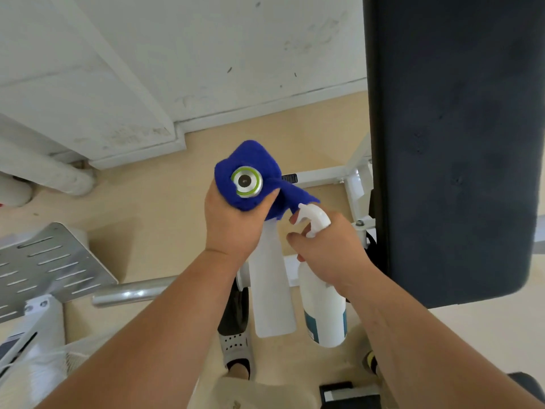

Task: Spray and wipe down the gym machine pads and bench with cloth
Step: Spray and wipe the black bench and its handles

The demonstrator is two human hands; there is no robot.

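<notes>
My left hand [233,219] grips a blue cloth [250,160] wrapped round the end of a machine handle, whose round metal cap [247,181] with a green ring shows through the cloth. A tail of the cloth hangs to the right. My right hand [327,246] holds a white spray bottle [324,308] by its neck, the nozzle pointing left toward the cloth. A large dark bench pad [454,143] stands at the right, close to the bottle.
White machine frame [324,175] runs behind the hands. A perforated metal footplate [50,261] and a steel bar [132,292] lie at the left. White wall and skirting are ahead; beige floor below, with my sandalled foot [236,346].
</notes>
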